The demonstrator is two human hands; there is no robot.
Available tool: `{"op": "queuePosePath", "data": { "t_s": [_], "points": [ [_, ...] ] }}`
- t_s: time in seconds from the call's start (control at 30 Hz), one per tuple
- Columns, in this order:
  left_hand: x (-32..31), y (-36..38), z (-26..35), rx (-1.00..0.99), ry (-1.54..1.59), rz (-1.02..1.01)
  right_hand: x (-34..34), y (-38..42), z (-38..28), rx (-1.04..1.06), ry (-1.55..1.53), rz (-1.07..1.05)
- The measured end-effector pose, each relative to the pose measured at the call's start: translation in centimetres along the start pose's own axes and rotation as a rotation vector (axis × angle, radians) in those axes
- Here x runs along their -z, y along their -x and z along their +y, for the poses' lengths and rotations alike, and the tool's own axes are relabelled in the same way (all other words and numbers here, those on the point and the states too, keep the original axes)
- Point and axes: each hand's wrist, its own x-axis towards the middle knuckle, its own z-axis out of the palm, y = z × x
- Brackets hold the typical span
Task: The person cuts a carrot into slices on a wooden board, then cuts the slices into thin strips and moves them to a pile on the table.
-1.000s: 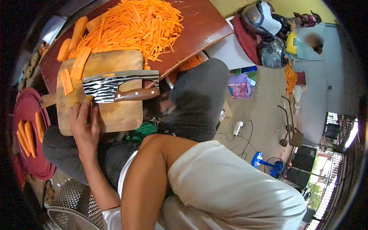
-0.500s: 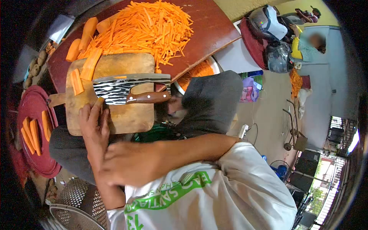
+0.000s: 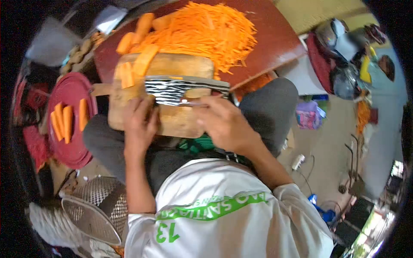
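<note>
cleaver [image 3: 163, 91] flat on board [image 3: 174, 123]; right hand [image 3: 224, 122] at handle [image 3: 193, 103], 4 o'clock, left hand [image 3: 140, 117], 8 o'clock, grips too blurred to tell; carrot slices [image 3: 127, 75], 10 o'clock; apparent cleaver pickup, calling for firm grasp.

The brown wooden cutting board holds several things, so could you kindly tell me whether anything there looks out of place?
Slightly, yes: a thin orange carrot strip lies on the striped metal cleaver blade, near its upper edge, stray from the loose orange carrot heap on the red table.
</note>
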Motion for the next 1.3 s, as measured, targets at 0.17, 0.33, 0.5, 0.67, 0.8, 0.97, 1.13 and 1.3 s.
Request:
{"op": "queuePosePath", "data": {
  "t_s": [0.17, 0.33, 0.5, 0.67, 0.8, 0.97, 1.13, 1.3],
  "points": [
    [0.6, -0.2, 0.5, 0.030, -0.007, -0.050, -0.7, -2.6, 1.0, 0.009, 0.194, -0.026],
    [0.6, 0.1, 0.8, 0.050, -0.031, -0.027, -0.9, -3.6, 1.8, 0.054, 0.110, -0.236],
    [0.5, -0.1, 1.0, 0.100, 0.011, 0.022, -1.1, -4.7, 1.8, 0.086, 0.292, -0.341],
    [-0.1, -2.8, 1.8, 0.022, 0.104, 0.025, 0.2, -4.8, 1.5, 0.102, 0.273, -0.282],
    [-1.6, -7.3, 1.6, -0.109, -0.017, -0.151, -0.4, -3.0, 2.7, 0.044, 0.237, -0.240],
    [-5.6, -11.1, -0.4, -0.300, -0.139, -0.112, -0.5, -2.2, 2.1, -0.025, 0.196, -0.229],
    [-5.0, -12.3, -1.4, -0.331, -0.290, -0.031, -0.8, -2.1, 1.7, -0.079, 0.116, -0.201],
    [-1.3, -9.8, -1.7, -0.112, -0.166, 0.008, -0.6, -1.8, 1.5, -0.086, 0.087, -0.242]
  ]
}}
